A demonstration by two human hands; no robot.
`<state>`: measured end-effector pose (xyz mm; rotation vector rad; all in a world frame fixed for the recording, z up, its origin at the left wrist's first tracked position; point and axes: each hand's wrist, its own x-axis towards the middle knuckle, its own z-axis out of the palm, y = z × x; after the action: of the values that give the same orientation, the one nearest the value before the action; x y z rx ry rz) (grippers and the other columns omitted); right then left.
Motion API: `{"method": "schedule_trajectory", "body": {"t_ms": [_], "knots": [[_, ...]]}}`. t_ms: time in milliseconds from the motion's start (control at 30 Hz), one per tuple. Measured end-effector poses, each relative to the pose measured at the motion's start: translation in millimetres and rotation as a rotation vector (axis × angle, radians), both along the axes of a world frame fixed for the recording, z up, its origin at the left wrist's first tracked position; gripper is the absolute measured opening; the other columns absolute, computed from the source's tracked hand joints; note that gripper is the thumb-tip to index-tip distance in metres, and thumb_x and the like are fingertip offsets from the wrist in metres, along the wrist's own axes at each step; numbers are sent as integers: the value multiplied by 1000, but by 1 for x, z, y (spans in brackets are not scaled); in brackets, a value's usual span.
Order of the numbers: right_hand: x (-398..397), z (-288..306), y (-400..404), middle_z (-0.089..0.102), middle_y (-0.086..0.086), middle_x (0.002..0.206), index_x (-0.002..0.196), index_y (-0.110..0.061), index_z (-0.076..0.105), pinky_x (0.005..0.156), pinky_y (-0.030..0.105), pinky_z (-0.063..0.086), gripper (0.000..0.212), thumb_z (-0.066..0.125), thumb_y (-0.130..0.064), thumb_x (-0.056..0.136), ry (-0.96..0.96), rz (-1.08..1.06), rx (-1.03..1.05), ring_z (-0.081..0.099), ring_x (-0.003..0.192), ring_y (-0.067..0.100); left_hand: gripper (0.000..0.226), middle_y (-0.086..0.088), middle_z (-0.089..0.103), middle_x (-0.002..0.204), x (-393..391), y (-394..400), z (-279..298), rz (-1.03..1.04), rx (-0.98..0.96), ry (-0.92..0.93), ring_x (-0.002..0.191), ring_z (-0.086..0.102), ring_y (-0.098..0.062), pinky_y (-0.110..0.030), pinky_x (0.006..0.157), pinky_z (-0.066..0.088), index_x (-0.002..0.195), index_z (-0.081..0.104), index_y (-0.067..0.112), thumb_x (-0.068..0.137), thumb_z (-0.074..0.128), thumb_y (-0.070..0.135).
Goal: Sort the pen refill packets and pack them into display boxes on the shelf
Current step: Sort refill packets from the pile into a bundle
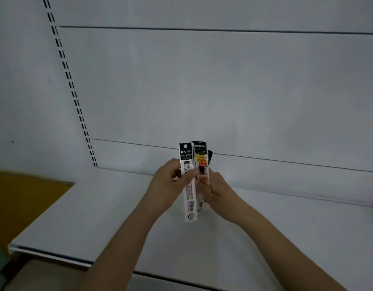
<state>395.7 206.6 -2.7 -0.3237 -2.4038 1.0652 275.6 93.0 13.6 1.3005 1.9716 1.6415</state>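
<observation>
I hold pen refill packets upright over a white shelf [97, 217]. My left hand [166, 183] pinches a white packet with a black top [186, 158], thumb across its front. Just to its right, my right hand [218, 187] grips a yellow and black packet [200, 156], with another dark packet's corner [210, 155] showing behind it. The two hands are close together, and the packets overlap side by side. No display box is in view.
The shelf's back panel [202, 91] is plain white, with a slotted upright [72, 85] at the left. A yellow surface [23, 196] lies to the left of the shelf. The shelf's front edge [51, 254] runs across the lower left.
</observation>
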Motion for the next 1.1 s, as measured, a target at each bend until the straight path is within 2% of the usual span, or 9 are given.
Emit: {"method": "schedule_trajectory", "body": {"t_ms": [200, 300, 400, 467, 600, 800, 900, 1000, 1100], "knots": [[22, -21, 15, 63, -18, 93, 106, -26, 63, 70, 9, 42, 12, 54, -24, 98, -173, 34, -8, 56, 80, -11, 19, 0, 67, 85, -4, 4, -20, -90, -183, 130, 69, 55, -4, -21, 66, 48, 95, 68, 23, 87, 68, 40], [20, -25, 15, 61, -27, 94, 103, -35, 62, 73, 4, 41, 14, 60, -23, 96, -187, 43, -47, 56, 86, -18, 17, 3, 71, 90, -3, 5, -16, -111, -176, 63, 79, 65, -19, -26, 66, 55, 100, 69, 26, 88, 69, 39], [19, -27, 19, 65, -24, 91, 98, -32, 63, 72, 6, 42, 10, 65, -25, 92, -134, -12, -34, 59, 85, -13, 13, 11, 72, 81, -2, 3, -13, -112, -155, 20, 62, 60, -10, -14, 53, 44, 103, 71, 26, 91, 68, 29], [20, -28, 18, 66, -23, 90, 96, -34, 61, 70, 7, 43, 9, 65, -27, 92, -148, 7, -61, 60, 80, -11, 10, 11, 70, 75, -1, 2, -13, -133, -143, 34, 56, 56, -2, -17, 51, 43, 100, 71, 23, 92, 66, 26], [19, -31, 16, 67, -24, 90, 92, -44, 60, 69, 7, 45, 16, 63, -29, 93, -198, 17, -64, 61, 76, -10, 9, 8, 72, 76, 0, 0, -9, -152, -139, 34, 55, 57, 0, -17, 52, 46, 97, 72, 24, 93, 64, 24], [27, -23, 27, 68, -20, 87, 94, -39, 61, 66, 4, 42, 8, 62, -31, 94, -57, -140, -74, 60, 77, -11, 15, 1, 76, 83, -16, -6, -4, 2, -85, -55, 55, 61, 4, -9, 52, 43, 103, 73, 15, 94, 63, 23], [25, -26, 17, 64, -24, 86, 90, -44, 58, 68, 4, 39, 13, 60, -32, 95, -180, -29, -10, 58, 79, -16, 19, 11, 67, 66, -7, -7, -4, -61, -168, 33, 53, 56, 1, -14, 58, 45, 92, 68, 24, 101, 52, 28], [19, -35, 12, 57, -21, 77, 85, -46, 48, 66, 4, 36, 22, 58, -30, 95, -218, -7, 79, 53, 75, -18, 31, -1, 57, 69, 1, -4, -9, -171, -172, -196, 66, 53, -16, -31, 70, 47, 83, 58, 19, 104, 41, 35], [15, -42, 14, 54, -15, 88, 93, -33, 52, 73, 9, 38, 10, 57, -25, 96, -179, -14, 114, 55, 83, -7, 22, 1, 55, 77, 4, 0, -13, -251, -197, -273, 67, 47, -14, -26, 64, 41, 94, 62, 18, 102, 45, 29]]}}
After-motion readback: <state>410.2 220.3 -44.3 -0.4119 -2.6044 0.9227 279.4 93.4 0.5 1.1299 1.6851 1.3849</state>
